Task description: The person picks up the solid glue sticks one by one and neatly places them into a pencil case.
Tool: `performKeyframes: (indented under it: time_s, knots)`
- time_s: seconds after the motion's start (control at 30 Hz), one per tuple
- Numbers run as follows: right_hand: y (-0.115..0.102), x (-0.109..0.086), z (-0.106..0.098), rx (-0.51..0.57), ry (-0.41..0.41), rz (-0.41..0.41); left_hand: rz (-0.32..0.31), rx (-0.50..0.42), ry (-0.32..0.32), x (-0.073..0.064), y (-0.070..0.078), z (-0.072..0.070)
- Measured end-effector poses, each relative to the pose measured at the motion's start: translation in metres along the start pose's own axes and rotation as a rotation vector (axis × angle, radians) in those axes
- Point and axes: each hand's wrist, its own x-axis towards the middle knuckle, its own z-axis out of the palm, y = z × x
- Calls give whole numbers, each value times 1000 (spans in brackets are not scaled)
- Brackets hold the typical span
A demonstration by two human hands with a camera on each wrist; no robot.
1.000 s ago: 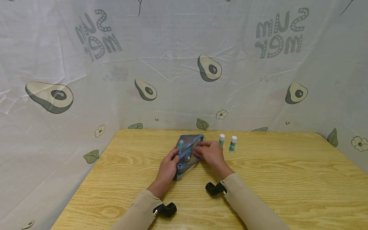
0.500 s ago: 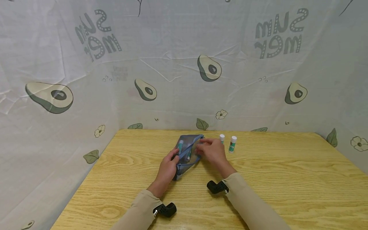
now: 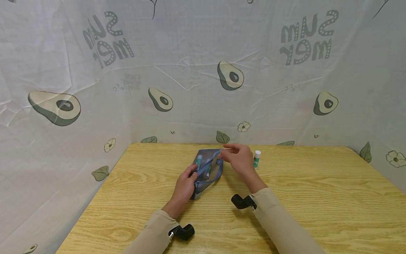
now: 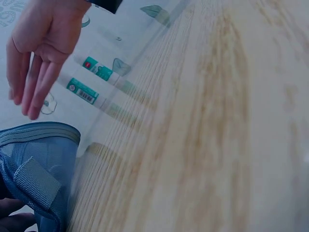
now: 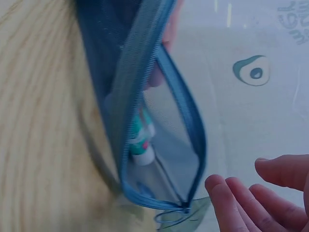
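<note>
My left hand (image 3: 184,185) grips the near left side of a blue-grey mesh zipper pouch (image 3: 207,164), its thumb along the zipper edge. The pouch lies tilted on the table with its zipper open. Through the mesh show a green glue stick (image 3: 198,161) and a second slim green-and-white item (image 3: 207,171). By the far right corner of the pouch is my right hand (image 3: 240,160). In the right wrist view its fingers (image 5: 219,198) are extended, apart from the zipper rim (image 5: 198,140), holding nothing. Two white-capped glue sticks (image 4: 98,69) stand beyond; the right hand hides one in the head view.
The wooden table (image 3: 301,197) extends right and toward me. A printed cloth (image 3: 190,106) hangs along its back edge and sides. One glue stick (image 3: 256,159) stands just right of my right hand. Black wrist cameras (image 3: 242,201) sit on both sleeves.
My right hand has withdrawn from the pouch opening, up and to the right, and now covers one standing glue stick. The left hand and the pouch have stayed nearly still.
</note>
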Motion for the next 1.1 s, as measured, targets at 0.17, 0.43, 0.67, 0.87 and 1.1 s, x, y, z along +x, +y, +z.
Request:
performKeyframes:
  time_s: [0.17,0.43,0.67,0.87,1.1]
  knots:
    - [-13,-3,-5,-43,13,-51,1,-4,-1,-1,0,0]
    - [-25,-5,-10,-50,42,-96,1,3,-1,0,1,0]
    - [-20,-5,-9,-49,21,-64,-7,-12,-8,-2,2,0]
    - [-18,-5,-9,-48,25,-64,3,-5,6,-1,3,0]
    - [-19,-5,-15,-70,46,-83,7,-1,17,0,1,1]
